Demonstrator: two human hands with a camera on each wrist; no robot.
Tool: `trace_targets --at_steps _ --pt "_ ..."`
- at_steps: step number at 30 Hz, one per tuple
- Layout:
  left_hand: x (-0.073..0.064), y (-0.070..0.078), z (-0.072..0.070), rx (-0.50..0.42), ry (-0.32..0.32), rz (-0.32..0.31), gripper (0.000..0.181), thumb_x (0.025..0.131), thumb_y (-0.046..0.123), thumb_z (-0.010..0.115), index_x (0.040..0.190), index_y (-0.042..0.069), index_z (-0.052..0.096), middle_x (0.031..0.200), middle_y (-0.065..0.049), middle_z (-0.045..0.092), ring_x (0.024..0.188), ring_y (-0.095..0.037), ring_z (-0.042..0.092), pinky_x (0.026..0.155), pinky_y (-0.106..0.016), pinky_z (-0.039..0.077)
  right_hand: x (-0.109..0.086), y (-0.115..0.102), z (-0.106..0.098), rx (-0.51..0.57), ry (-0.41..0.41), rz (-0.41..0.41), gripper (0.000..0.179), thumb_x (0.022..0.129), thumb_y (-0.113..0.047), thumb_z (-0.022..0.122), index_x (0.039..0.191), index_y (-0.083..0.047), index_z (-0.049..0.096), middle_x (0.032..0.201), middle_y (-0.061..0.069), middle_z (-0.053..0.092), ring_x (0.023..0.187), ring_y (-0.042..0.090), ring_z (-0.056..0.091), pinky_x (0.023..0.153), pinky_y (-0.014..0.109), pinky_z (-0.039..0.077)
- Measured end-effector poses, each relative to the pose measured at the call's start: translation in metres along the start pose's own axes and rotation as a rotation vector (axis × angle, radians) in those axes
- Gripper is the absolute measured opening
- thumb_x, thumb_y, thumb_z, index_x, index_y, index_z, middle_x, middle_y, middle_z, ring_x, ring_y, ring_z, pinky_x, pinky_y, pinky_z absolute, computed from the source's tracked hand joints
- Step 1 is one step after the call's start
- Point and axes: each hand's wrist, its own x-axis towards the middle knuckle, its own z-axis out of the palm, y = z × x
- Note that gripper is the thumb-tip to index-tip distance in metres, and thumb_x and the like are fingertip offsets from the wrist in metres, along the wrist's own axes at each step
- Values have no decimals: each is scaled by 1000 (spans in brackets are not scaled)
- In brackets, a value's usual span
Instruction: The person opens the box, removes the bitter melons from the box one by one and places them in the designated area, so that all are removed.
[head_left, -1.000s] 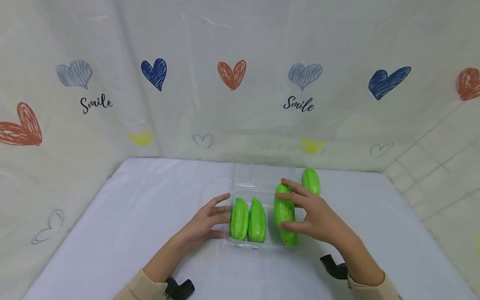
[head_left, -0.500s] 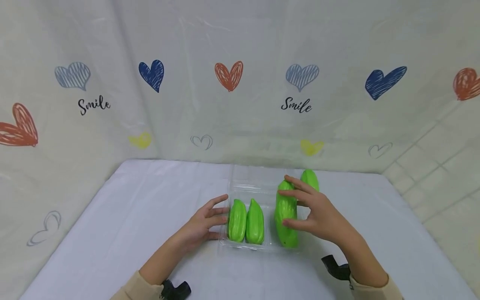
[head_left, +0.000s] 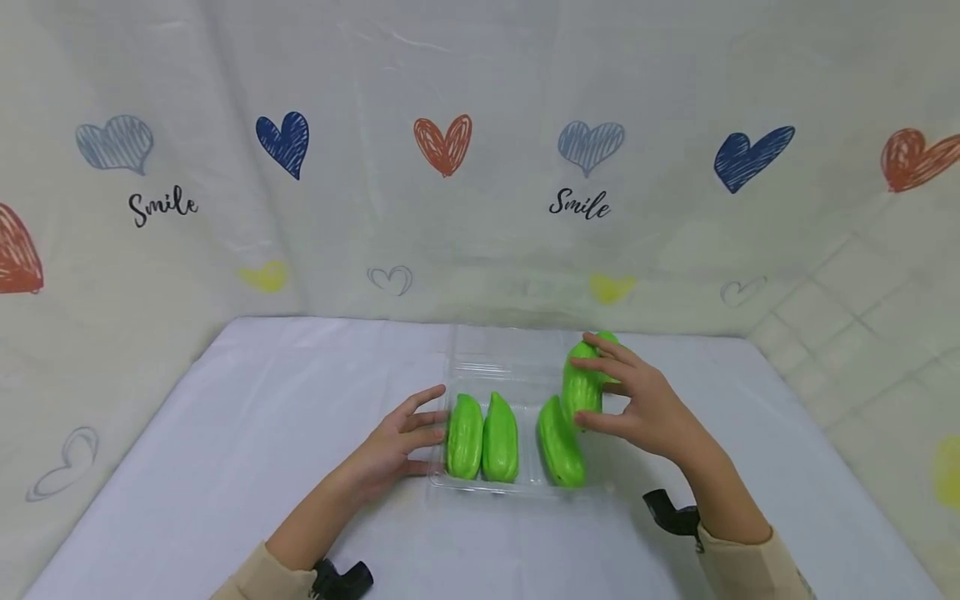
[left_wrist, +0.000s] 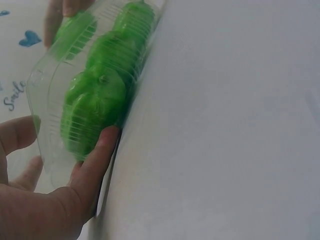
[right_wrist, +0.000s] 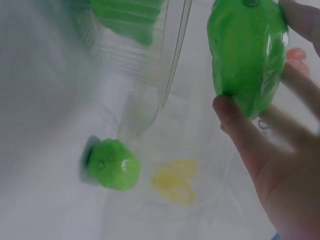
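A clear plastic container (head_left: 510, 490) with its lid (head_left: 495, 350) folded back holds three green ribbed gourds: a left gourd (head_left: 465, 437), a second gourd (head_left: 500, 437) beside it, and a slanted gourd (head_left: 560, 442) apart on the right. My left hand (head_left: 397, 442) rests spread fingers against the container's left side; the left wrist view shows a finger (left_wrist: 100, 150) pressed along its wall. Above the container's right side, my right hand (head_left: 637, 408) grips another green gourd (right_wrist: 247, 55) between thumb and fingers. One more gourd (right_wrist: 114, 165) lies outside the container, mostly hidden behind that hand in the head view.
A white cloth (head_left: 300, 392) covers the table. Behind it hangs a pale sheet (head_left: 510, 250) printed with hearts and the word Smile. Black wrist mounts (head_left: 671, 512) sit at both cuffs.
My right hand has raised the held gourd and moved it toward the back, uncovering the slanted one below it. The left hand stays at the container's side. The head view has shifted slightly.
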Motion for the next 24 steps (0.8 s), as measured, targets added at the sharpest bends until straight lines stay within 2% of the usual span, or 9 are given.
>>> trace_targets --at_steps 11,24 --pt "0 -1 -1 -9 -1 -5 70 97 16 64 157 27 29 154 -18 37 134 -37 46 89 -50 56 -1 15 -7 59 5 92 63 79 -25 87 136 -18 61 158 -1 35 137 29 46 88 44 57" --pt "-1 -1 0 -17 7 -13 70 96 15 64 156 28 30 154 -18 37 133 -36 46 89 -49 57 3 39 -15 29 -11 108 62 78 -25 87 134 -14 62 158 3 35 135 31 47 88 42 57"
